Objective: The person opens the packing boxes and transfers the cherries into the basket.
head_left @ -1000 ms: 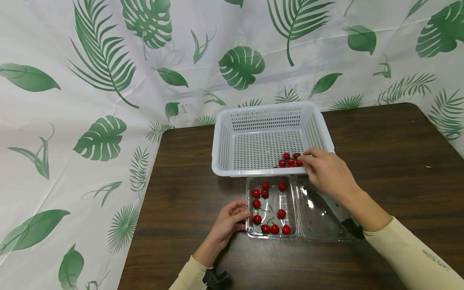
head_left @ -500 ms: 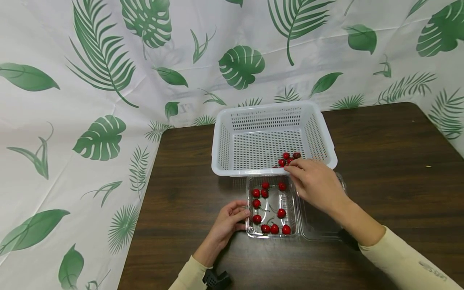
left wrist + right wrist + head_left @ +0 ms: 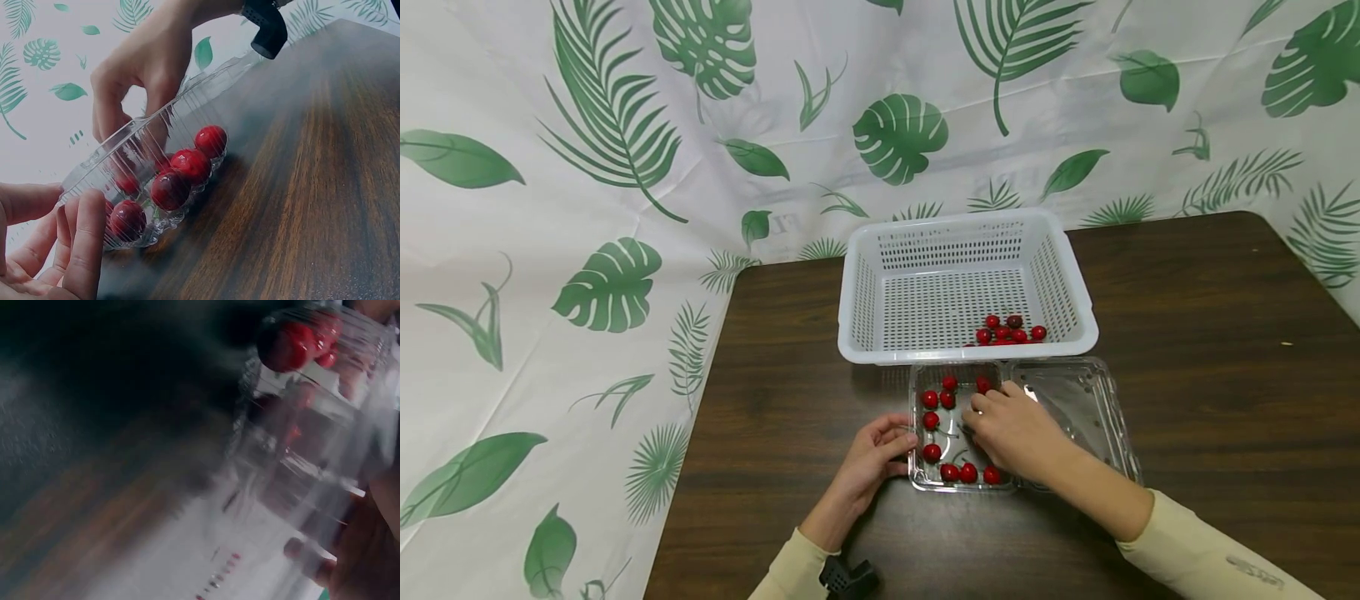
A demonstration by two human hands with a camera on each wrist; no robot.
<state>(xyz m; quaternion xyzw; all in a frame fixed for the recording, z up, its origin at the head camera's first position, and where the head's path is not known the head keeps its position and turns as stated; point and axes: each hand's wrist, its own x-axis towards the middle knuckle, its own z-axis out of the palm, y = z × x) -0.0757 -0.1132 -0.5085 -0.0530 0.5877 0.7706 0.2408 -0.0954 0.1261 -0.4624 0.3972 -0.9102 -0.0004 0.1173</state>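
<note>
A clear plastic clamshell box [image 3: 964,490] lies open on the table, with several red cherries [image 3: 932,453], some stemmed, in its left half. My left hand [image 3: 872,454] holds that half's left side; in the left wrist view the fingertips [image 3: 87,212] meet its ribbed wall. My right hand [image 3: 1015,429] reaches down into the box, fingers bent, over its right part. The left wrist view has its fingers close above the cherries [image 3: 127,183]; I cannot tell whether they pinch one. More cherries [image 3: 1002,333] lie in the white basket's near right corner.
The white perforated basket [image 3: 917,357] stands right behind the box. The box's clear lid [image 3: 1108,417] lies flat to the right, partly under my right forearm. Dark wood table [image 3: 1210,350] surrounds them. A leaf-print curtain [image 3: 820,150] hangs behind the table.
My right hand has moved from the basket's near right corner left and down into the box. A cherry shows in that corner where the hand was. The left hand has not moved.
</note>
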